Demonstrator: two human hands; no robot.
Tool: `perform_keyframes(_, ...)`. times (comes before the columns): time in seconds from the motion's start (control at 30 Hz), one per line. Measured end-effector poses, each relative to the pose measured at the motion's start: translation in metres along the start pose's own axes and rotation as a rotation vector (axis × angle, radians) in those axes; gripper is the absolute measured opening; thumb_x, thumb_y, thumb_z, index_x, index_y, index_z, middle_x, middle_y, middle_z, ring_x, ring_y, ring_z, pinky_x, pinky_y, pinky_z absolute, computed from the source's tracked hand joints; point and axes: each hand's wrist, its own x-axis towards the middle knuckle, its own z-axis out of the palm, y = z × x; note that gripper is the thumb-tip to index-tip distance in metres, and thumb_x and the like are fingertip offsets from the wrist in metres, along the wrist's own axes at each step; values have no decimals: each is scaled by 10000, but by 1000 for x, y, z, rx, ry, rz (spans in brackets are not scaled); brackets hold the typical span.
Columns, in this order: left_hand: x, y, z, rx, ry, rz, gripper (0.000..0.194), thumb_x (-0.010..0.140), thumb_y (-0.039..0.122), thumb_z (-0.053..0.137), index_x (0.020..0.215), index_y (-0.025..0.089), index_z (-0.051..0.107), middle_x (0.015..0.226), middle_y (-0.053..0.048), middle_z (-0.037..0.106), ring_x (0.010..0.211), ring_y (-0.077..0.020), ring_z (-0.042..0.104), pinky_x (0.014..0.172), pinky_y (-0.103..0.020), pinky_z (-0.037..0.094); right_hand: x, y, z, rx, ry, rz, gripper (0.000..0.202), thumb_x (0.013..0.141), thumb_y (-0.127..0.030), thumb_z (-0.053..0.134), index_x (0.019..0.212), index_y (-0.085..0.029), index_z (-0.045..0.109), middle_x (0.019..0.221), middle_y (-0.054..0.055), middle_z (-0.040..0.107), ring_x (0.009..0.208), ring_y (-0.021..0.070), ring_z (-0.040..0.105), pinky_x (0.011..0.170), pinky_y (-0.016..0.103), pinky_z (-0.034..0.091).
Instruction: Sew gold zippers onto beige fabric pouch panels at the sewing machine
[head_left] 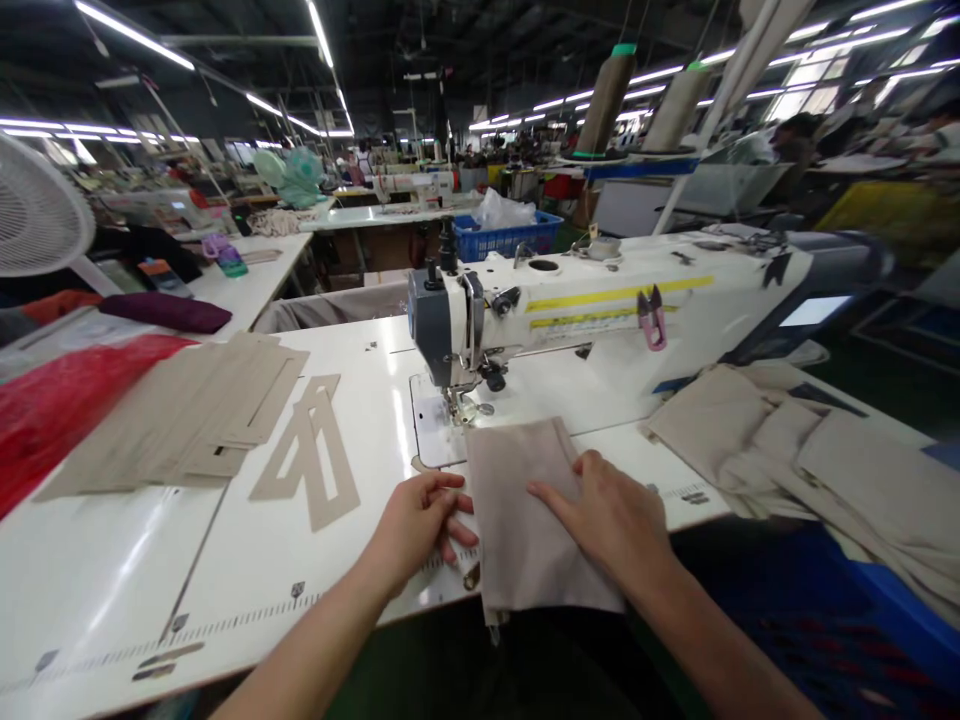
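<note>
A folded piece of beige fabric lies at the front edge of the table, its lower end hanging over. My right hand grips its right side, thumb flat on top and the other fingers curled at the edge, partly hidden. Beside the fabric's left edge is my left hand, its fingers loosely bent and apart, with nothing visible in them. Just beyond the fabric's far edge stands the white sewing machine, its needle and presser foot over the metal plate.
Flat beige pieces are stacked at the left, near two cut-out beige templates and red plastic. More beige fabric is piled at the right above a blue crate. Pink thread snips hang on the machine.
</note>
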Motion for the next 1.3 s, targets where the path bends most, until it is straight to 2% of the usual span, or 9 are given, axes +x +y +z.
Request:
perform_keyframes(0.17,0,5,3,19,-147,-62,117,842,209,563,808,107,607,446,55,520,309,-40,452,290,-108,265,-2,0,5,73,100,-103,314,810,-483,561,716,-205,448,707,65,595,689,237,599,562,303,402)
perform_keyframes(0.3,0,8,0,-68,-234,-86,147,853,221,533,895,104,614,487,17,574,367,-63,521,324,-113,322,-2,3,12,237,192,-132,231,906,-340,375,719,-213,422,637,33,567,594,195,575,539,278,367)
perform_keyframes(0.57,7,17,0,84,-297,-49,208,759,174,536,943,108,606,447,57,475,357,-44,397,349,-130,258,2,7,21,388,198,-64,300,930,-413,267,755,-212,405,513,0,527,450,204,554,474,264,281)
perform_keyframes(0.73,12,21,4,339,-235,4,166,738,160,470,791,122,623,423,79,405,343,-45,325,366,-154,193,6,12,13,513,101,-46,256,895,-423,332,759,-224,417,531,-1,561,492,209,569,499,264,310)
perform_keyframes(0.9,13,25,-1,652,-84,87,184,790,209,469,647,152,571,517,12,533,436,-119,508,479,-230,403,23,30,2,580,66,54,222,832,-437,409,754,-233,445,557,10,598,576,231,597,538,278,343)
perform_keyframes(1.0,7,25,-4,841,74,174,146,803,211,477,796,154,611,747,-71,633,709,-232,621,675,-351,475,29,35,2,543,-7,73,198,803,-418,423,754,-230,465,573,19,615,599,245,606,551,297,352)
perform_keyframes(1.1,2,21,-10,1085,176,379,381,817,267,521,1179,146,513,1170,-156,574,1050,-309,563,886,-470,426,31,32,2,700,-101,88,248,795,-453,438,817,-215,506,605,25,645,639,236,628,600,315,413)
perform_keyframes(1.2,5,17,-15,1337,-22,634,780,744,496,632,1377,171,313,1439,-152,342,1312,-336,319,1062,-566,228,32,28,-2,1002,-245,69,415,779,-496,480,1025,-165,519,834,83,699,810,228,656,728,333,483)
perform_keyframes(1.3,13,17,-16,1425,-182,695,936,710,656,575,1415,146,229,1481,-153,230,1368,-338,160,1073,-634,55,32,27,-3,1127,-290,18,607,754,-492,529,1230,-128,437,1172,145,605,1039,234,600,874,354,470)
